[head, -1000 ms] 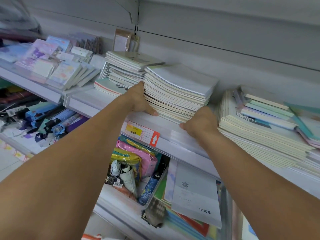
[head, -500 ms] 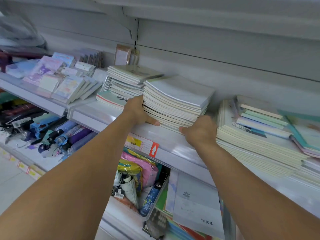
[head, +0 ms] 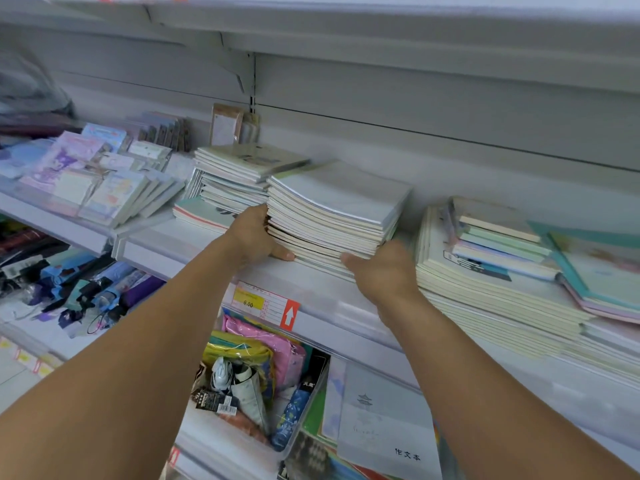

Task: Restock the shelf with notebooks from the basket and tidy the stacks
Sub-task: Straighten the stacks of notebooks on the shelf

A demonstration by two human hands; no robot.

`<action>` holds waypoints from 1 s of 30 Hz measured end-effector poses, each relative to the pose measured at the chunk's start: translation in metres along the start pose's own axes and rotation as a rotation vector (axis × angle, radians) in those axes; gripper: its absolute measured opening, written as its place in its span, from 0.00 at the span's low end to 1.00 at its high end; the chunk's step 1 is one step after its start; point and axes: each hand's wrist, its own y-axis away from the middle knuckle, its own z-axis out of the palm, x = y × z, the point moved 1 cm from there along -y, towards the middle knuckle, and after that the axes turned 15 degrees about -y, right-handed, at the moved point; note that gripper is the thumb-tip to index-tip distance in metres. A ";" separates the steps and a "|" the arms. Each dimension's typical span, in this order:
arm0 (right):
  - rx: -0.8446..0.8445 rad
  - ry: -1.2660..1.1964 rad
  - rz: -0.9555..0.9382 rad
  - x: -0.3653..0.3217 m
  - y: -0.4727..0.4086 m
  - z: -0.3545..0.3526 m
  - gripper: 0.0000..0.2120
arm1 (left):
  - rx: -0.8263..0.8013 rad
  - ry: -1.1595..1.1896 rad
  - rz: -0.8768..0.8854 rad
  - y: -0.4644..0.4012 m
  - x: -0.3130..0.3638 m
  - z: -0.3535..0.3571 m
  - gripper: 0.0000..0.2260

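You're gripping the middle notebook stack (head: 332, 216) from both sides: your left hand (head: 254, 237) is curling around its left edge, your right hand (head: 381, 268) is clamping the front right corner. It's sitting on the shelf (head: 311, 292), fanned and uneven, so squaring-up looks unfinished. The big pile (head: 485, 289) to the right is looking messy too. No basket in view, so can't say what's left.
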 end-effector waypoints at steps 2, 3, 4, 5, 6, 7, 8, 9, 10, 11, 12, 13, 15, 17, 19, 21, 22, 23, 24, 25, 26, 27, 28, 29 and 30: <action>-0.003 -0.179 -0.021 -0.009 0.001 -0.004 0.44 | -0.051 0.121 0.035 0.004 0.008 0.000 0.37; 0.004 -0.223 -0.044 -0.013 0.000 -0.007 0.45 | -0.070 0.218 0.009 0.004 0.013 0.000 0.43; 0.003 -0.231 -0.069 -0.016 -0.003 -0.009 0.43 | -0.071 0.307 -0.049 0.002 0.016 0.001 0.51; -0.009 -0.197 -0.090 -0.017 -0.007 -0.010 0.40 | -0.054 0.350 -0.102 0.001 0.017 0.002 0.58; -0.025 -0.131 -0.100 -0.018 -0.009 -0.011 0.37 | -0.029 0.346 -0.113 0.000 0.016 0.003 0.61; -0.039 -0.051 -0.107 -0.019 -0.012 -0.012 0.36 | -0.011 0.321 -0.093 -0.001 0.014 0.005 0.62; -0.046 0.024 -0.109 -0.019 -0.014 -0.012 0.36 | -0.004 0.290 -0.063 -0.002 0.012 0.007 0.61; -0.045 0.075 -0.113 -0.019 -0.016 -0.012 0.36 | 0.010 0.256 -0.037 -0.003 0.010 0.008 0.59; -0.034 0.106 -0.119 -0.019 -0.018 -0.012 0.36 | 0.033 0.227 -0.023 -0.004 0.008 0.009 0.54; -0.016 0.119 -0.129 -0.018 -0.020 -0.011 0.36 | 0.057 0.207 -0.010 -0.005 0.007 0.010 0.50; 0.002 0.129 -0.131 -0.019 -0.022 -0.011 0.35 | 0.073 0.198 0.004 -0.006 0.006 0.011 0.46; 0.016 0.130 -0.124 -0.019 -0.024 -0.011 0.35 | 0.086 0.198 0.022 -0.007 0.007 0.011 0.43; 0.032 0.111 -0.089 -0.022 -0.026 -0.011 0.34 | 0.106 0.210 0.053 -0.006 0.008 0.012 0.41; 0.019 0.082 -0.028 -0.023 -0.025 -0.013 0.36 | 0.102 0.221 0.066 -0.005 0.008 0.012 0.40; -0.027 0.068 0.033 -0.026 -0.025 -0.018 0.38 | 0.070 0.225 0.063 -0.004 0.007 0.010 0.40; -0.058 0.116 -0.003 -0.038 -0.026 -0.025 0.39 | 0.044 0.250 0.030 -0.003 0.010 0.009 0.42; -0.070 0.175 -0.052 -0.047 -0.028 -0.028 0.40 | 0.055 0.263 0.013 -0.002 0.011 0.009 0.44; -0.082 0.251 -0.102 -0.058 -0.031 -0.030 0.43 | 0.092 0.283 -0.001 -0.002 0.013 0.011 0.45; -0.107 0.342 -0.143 -0.069 -0.032 -0.031 0.46 | 0.151 0.312 -0.011 -0.003 0.015 0.012 0.46; -0.152 0.441 -0.173 -0.079 -0.033 -0.031 0.50 | 0.223 0.349 -0.012 -0.005 0.017 0.012 0.43; -0.219 0.550 -0.193 -0.087 -0.034 -0.029 0.53 | 0.297 0.383 -0.006 -0.006 0.020 0.012 0.39; -0.290 0.659 -0.203 -0.092 -0.033 -0.027 0.54 | 0.356 0.405 0.008 -0.008 0.023 0.011 0.34; -0.344 0.752 -0.199 -0.093 -0.034 -0.026 0.52 | 0.401 0.403 0.033 -0.010 0.026 0.011 0.29; -0.372 0.813 -0.188 -0.093 -0.035 -0.026 0.50 | 0.446 0.375 0.063 -0.012 0.029 0.013 0.24; -0.384 0.840 -0.172 -0.090 -0.037 -0.027 0.47 | 0.499 0.336 0.088 -0.013 0.032 0.016 0.19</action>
